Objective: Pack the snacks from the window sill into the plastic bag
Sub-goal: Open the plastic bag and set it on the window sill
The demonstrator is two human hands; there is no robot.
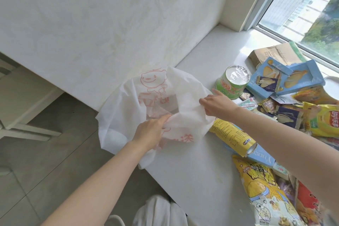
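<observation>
Looks to be only at the opening step: nothing packed yet, as far as can be seen, and the whole heap left to move. Starting from the biggest, the window sill (pixel 183 167), smooth, white and flat, running from the upper right to the lower middle of the frame. Hanging over its left edge near the centre, the plastic bag (pixel 126 115), thin, white, crinkled, half see-through, printed with a pink cartoon, mouth pulled wide and no snack visible inside. Gripped at the near rim by the left hand (pixel 149 132), fingers curled round a bunch of film; pinched at the far rim by the right hand (pixel 217 104), fingers closed on the film, index finger stretched out. At the right of the frame, all on the sill: a glossy yellow popcorn pouch (pixel 260 189), a puffy Lay's bag (pixel 322 123), a stiff yellow tube (pixel 231 135) lying down just beside the bag, flat blue cardboard boxes (pixel 266 80), a round green cup (pixel 232 86) with a shiny film lid, tiny wrapped sachets (pixel 246 104)
</observation>
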